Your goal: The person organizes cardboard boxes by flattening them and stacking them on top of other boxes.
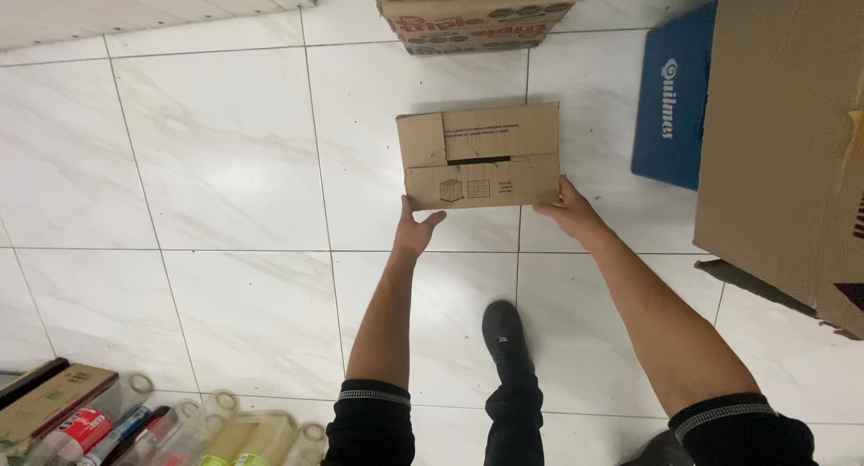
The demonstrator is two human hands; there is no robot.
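A small closed brown cardboard box (pixel 480 155) is held out in front of me above the white tiled floor. My left hand (pixel 415 228) grips its lower left corner from beneath. My right hand (pixel 567 210) holds the lower right corner, fingers tucked behind the box. Both arms are stretched forward in black sleeves pushed up to the elbows. My black shoe (pixel 504 331) stands on the floor below the box.
A large brown carton (pixel 783 133) stands at the right, with a blue flat crate (pixel 675 97) beside it. Stacked printed cartons (pixel 472 16) sit at the top. Plastic bottles (pixel 180 434) and a small box (pixel 45 398) lie bottom left.
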